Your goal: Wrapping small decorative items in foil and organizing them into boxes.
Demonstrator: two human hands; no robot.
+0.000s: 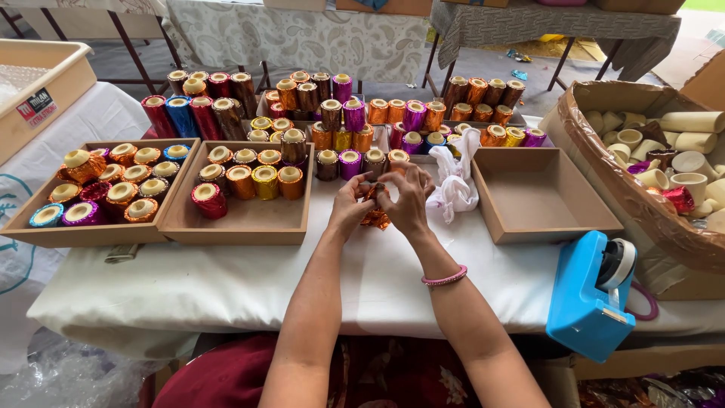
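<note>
Both hands, left hand (352, 208) and right hand (408, 200), clamped on orange foil-wrapped cup (374, 205) over bench (377, 264); wrapping step, foil edges apparently need tucking next.

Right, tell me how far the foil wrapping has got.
Done: many shiny foil-wrapped cylinders stand in rows, and more fill the two shallow cardboard trays. In hand: both hands, left hand and right hand, work an orange foil piece. Left: bare cream cylinders in the brown cardboard box; the empty cardboard tray.
</note>
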